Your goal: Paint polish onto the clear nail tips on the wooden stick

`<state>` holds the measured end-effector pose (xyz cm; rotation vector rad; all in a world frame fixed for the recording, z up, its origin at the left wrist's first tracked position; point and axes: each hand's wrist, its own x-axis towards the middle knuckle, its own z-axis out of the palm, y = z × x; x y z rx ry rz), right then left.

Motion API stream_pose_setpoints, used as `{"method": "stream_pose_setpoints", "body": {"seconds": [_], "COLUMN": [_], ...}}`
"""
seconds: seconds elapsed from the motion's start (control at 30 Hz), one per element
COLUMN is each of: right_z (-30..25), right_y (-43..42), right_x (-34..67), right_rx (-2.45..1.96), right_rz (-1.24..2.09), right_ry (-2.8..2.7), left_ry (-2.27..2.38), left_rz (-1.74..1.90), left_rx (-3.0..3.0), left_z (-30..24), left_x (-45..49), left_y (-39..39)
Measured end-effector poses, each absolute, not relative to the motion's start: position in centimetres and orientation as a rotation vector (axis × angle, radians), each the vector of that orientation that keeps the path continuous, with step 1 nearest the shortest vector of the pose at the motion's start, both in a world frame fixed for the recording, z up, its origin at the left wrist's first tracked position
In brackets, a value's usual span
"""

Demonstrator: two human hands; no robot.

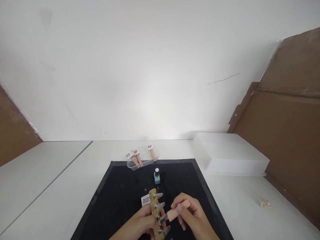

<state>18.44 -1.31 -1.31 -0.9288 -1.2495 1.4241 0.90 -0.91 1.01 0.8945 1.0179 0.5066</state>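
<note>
My left hand (140, 224) grips a wooden strip (155, 213) fitted with several metal clips, held upright over the black mat (120, 196). My right hand (190, 213) pinches a pink, finger-shaped practice piece (178, 210) and holds its tip against one of the clips. A small card with a purple print (145, 200) shows just behind the strip. A teal nail polish bottle with a white cap (157, 176) stands on the mat beyond my hands.
A clear shallow tray (142, 159) at the mat's far edge holds three more pink practice pieces with tags. A white lidded box (228, 154) sits at the back right. Brown cardboard (287, 133) leans on the right. Small pale rings (265, 203) lie on the white table.
</note>
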Motion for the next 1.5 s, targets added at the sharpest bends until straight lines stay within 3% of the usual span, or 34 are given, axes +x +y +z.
{"method": "stream_pose_setpoints", "body": {"seconds": [0.2,1.27,1.5], "right_z": [-1.1,-1.7,-1.0], "right_y": [-1.0,-1.3,-1.1], "right_x": [18.4,18.2,18.0], "right_rx": [-1.051,-0.885,-1.017], "right_rz": [1.297,1.484,1.428], "right_ry": [-1.153,-1.151,-1.107], "left_ry": [1.026,1.004,1.009], "left_rz": [0.522,0.505,0.518], "left_rx": [0.885,0.886,0.879], "left_z": [0.6,0.6,0.2], "left_x": [0.8,0.9,0.9], "left_y": [-1.0,-0.8,-1.0]}}
